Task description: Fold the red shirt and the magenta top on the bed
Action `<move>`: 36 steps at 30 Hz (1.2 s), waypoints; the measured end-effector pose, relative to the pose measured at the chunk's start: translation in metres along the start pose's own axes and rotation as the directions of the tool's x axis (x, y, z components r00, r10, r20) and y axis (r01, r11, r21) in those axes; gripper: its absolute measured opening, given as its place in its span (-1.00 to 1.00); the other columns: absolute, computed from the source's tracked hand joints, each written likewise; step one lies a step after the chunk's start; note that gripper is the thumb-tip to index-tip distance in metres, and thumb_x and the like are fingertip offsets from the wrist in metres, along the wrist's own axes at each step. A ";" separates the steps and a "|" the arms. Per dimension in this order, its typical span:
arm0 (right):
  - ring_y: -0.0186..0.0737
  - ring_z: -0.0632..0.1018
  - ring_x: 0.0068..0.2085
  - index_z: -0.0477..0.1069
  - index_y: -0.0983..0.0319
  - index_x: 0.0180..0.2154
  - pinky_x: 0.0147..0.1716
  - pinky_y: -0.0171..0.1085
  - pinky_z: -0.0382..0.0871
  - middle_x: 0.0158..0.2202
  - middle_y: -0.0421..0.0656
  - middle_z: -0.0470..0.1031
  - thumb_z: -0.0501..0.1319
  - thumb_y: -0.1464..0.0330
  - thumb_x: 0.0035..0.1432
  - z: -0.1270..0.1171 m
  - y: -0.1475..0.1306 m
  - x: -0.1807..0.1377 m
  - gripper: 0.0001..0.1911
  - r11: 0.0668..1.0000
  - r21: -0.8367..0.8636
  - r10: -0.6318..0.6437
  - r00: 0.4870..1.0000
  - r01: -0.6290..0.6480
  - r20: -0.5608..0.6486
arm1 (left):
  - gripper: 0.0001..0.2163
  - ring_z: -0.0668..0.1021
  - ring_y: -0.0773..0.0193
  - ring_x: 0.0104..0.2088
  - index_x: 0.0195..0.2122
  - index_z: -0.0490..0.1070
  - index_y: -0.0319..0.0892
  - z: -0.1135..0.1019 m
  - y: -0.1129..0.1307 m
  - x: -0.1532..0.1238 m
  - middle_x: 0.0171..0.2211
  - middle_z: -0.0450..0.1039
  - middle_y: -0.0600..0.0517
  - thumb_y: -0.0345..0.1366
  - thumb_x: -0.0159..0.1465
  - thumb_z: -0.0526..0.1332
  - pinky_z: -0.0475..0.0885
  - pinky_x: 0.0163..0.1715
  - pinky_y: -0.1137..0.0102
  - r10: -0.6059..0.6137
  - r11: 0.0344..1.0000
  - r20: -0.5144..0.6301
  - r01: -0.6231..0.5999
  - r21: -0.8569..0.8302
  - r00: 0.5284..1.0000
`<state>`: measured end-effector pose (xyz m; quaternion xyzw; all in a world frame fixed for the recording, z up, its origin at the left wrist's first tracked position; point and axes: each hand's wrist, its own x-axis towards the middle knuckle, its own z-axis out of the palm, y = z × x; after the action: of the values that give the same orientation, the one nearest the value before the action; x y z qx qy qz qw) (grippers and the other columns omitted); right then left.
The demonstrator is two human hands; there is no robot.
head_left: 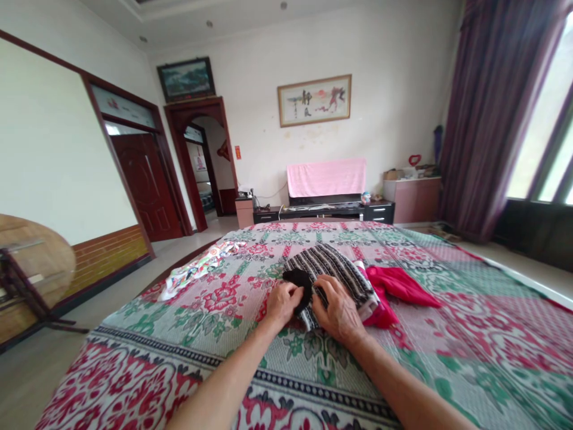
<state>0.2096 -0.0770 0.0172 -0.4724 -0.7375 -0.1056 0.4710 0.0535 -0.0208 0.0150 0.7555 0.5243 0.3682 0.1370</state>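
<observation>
Centre frame, on the bed (447,340): left hand (283,301) and right hand (336,307) both pinch a black cloth (299,280) lying on a striped garment (333,263). Red garment (400,285) just right. Likely mid-fold; next needs both edges held even.

A red garment (398,286) lies on the floral bedspread (470,334); a pink towel (326,177) hangs above the dark cabinet (380,212).

Right fingers (324,286) perhaps tucked under black cloth (299,279), round table (40,257) cut by left edge
</observation>
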 end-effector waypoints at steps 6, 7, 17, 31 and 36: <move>-0.17 0.48 -0.17 0.38 0.24 -0.36 -0.11 -0.20 0.35 -0.20 -0.04 0.44 0.09 0.44 0.08 0.005 0.002 0.004 -0.90 0.995 0.030 0.098 0.995 -0.098 -0.024 | -0.73 0.52 0.25 -0.34 -0.37 0.54 -0.20 0.000 -0.004 -0.009 -0.38 0.55 -0.04 -0.19 0.19 0.08 0.30 -0.29 0.40 0.048 0.995 0.000 -0.048 -0.083 0.999; -0.18 0.48 -0.20 0.38 0.23 -0.39 -0.13 -0.21 0.35 -0.24 -0.06 0.45 0.08 0.45 0.08 0.005 0.002 0.005 -0.89 0.994 0.039 0.107 0.994 -0.106 -0.019 | -0.73 0.52 0.25 -0.34 -0.38 0.54 -0.20 0.000 -0.005 -0.008 -0.38 0.55 -0.04 -0.20 0.19 0.08 0.31 -0.29 0.40 0.036 0.994 -0.004 -0.036 -0.101 0.999; -0.24 0.50 -0.32 0.41 0.22 -0.38 -0.24 -0.28 0.33 -0.38 -0.14 0.50 0.07 0.37 0.11 -0.018 -0.016 0.020 -0.85 0.963 0.203 0.206 0.970 -0.178 -0.126 | -0.75 0.54 0.23 -0.30 -0.20 0.48 -0.18 0.005 -0.019 0.001 -0.33 0.55 -0.02 -0.26 0.17 0.09 0.39 -0.24 0.36 -0.178 0.924 -0.187 0.098 -0.369 0.966; -0.38 0.24 -0.59 0.36 0.24 -0.52 -0.62 -0.40 0.10 -0.66 -0.29 0.25 0.06 0.27 -0.02 -0.057 -0.038 0.044 -0.80 0.743 0.510 0.473 0.879 -0.433 0.058 | -0.75 0.46 0.21 -0.06 -0.23 0.48 -0.15 -0.001 -0.013 -0.002 -0.12 0.48 -0.04 -0.44 0.16 0.04 0.32 0.02 0.26 0.204 0.967 -0.239 -0.234 -0.103 0.949; -0.38 0.24 -0.57 0.31 0.23 -0.52 -0.60 -0.41 0.12 -0.65 -0.28 0.22 0.04 0.29 0.02 -0.050 -0.030 0.040 -0.81 0.792 0.459 0.444 0.896 -0.402 0.018 | -0.76 0.52 0.23 -0.24 -0.30 0.48 -0.18 -0.021 -0.021 0.010 -0.31 0.53 -0.01 -0.34 0.16 0.02 0.39 -0.16 0.34 -0.087 0.959 -0.288 0.002 -0.282 0.954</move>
<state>0.2110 -0.0985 0.0842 -0.4976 -0.5947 0.1554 0.6121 0.0261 -0.0074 0.0212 0.6522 0.4990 0.5447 0.1699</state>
